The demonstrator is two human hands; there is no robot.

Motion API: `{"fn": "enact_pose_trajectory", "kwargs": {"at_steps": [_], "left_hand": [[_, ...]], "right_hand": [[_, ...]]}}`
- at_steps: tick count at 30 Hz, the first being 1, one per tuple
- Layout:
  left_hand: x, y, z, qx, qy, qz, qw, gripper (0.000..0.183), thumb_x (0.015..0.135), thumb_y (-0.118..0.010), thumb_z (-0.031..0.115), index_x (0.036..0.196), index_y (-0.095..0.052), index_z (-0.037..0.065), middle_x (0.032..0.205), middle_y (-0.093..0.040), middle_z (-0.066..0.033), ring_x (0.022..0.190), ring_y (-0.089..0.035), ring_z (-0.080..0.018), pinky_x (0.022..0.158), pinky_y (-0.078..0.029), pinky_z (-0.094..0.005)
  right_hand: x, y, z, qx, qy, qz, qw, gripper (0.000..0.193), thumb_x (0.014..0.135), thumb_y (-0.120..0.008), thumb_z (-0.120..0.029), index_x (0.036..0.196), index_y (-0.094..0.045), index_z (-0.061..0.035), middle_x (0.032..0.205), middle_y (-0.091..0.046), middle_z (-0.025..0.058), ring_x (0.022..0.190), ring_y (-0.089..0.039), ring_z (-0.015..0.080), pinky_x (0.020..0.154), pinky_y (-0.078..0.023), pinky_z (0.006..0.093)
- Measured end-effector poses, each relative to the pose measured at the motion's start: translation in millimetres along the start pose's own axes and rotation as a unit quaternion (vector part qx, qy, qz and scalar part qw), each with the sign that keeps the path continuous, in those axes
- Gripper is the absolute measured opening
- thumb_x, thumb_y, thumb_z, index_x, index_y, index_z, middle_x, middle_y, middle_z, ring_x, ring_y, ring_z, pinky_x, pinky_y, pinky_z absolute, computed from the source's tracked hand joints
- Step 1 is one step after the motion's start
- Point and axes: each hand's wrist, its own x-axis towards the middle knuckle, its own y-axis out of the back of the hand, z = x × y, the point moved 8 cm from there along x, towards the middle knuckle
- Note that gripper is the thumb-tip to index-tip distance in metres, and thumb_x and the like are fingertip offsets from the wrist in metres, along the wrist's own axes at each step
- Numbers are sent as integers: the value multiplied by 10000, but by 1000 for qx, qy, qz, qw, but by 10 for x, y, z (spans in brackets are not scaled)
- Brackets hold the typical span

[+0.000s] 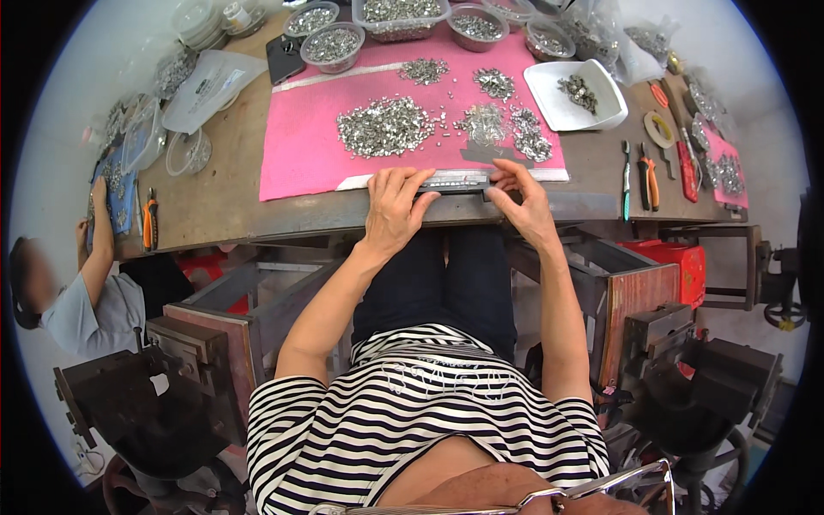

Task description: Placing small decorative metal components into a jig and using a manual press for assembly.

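At the front edge of the bench I hold a dark, narrow bar-shaped fixture (458, 185) with a row of small silvery pieces along its top. My left hand (394, 204) is closed on its left end, thumb and fingertips at the near side. The thumb and bent fingers of my right hand (521, 204) close around the other end; whether a small piece is pinched there too is hidden. Just beyond lies a pink cloth (300, 142) bearing a large heap of small metal pieces (386, 127). Smaller heaps, including thin silvery pieces (483, 125), lie right of it.
Tubs of metal parts (332, 46) line the back beside a dark phone (285, 59). A white tray (547, 87) sits right, near orange-handled pliers (653, 184) and a tape roll (659, 130). Bench vises (193, 369) flank me. At far left another person (93, 300) works.
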Motion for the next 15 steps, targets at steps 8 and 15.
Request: {"fn": "enact_pose_trajectory", "kwargs": {"at_steps": [8, 15], "left_hand": [[6, -35, 13, 0, -4, 4, 1000, 391, 829, -784, 215, 1188, -691, 91, 1060, -618, -70, 1016, -552, -276, 898, -402, -424], [18, 23, 1, 8, -1, 7, 1000, 389, 829, -783, 204, 1190, -689, 94, 1060, -621, -75, 1005, -559, -280, 879, -405, -423]], "right_hand": [[0, 4, -152, -80, 9, -92, 993, 641, 788, -811, -84, 1377, -569, -13, 1089, -621, 76, 1021, -599, 193, 943, -473, 321], [51, -54, -218, -82, 40, -88, 992, 562, 779, -812, -91, 1299, -615, -8, 1032, -592, 101, 966, -610, 227, 887, -501, 336]]}}
